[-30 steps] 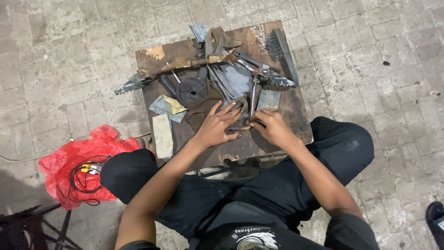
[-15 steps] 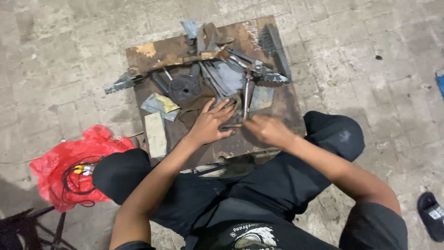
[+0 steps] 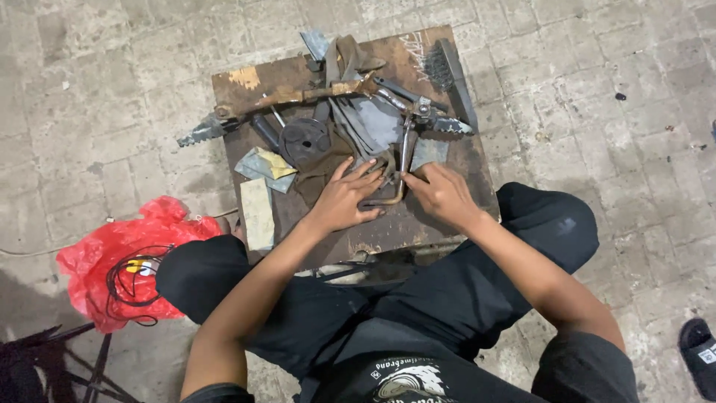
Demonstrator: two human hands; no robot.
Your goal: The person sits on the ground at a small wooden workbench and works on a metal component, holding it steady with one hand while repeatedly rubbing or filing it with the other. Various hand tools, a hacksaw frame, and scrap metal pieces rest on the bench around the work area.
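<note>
— On the worktop (image 3: 455, 160), near its front edge, I see a bent metal rod (image 3: 401, 168) between my hands. Left hand (image 3: 344, 200) lies flat, fingers spread, pressing it; right hand (image 3: 441, 192) is curled at its bend.

— How will it handle?

— Stiff, hard, probably heavy; best held along the straight shank. Whether the right fingers actually clamp it, I cannot tell.

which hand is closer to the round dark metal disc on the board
Left. The left hand lies just below and right of the round metal disc, fingers spread on the wooden board. The right hand is farther right, beyond the bent metal rod.
</note>
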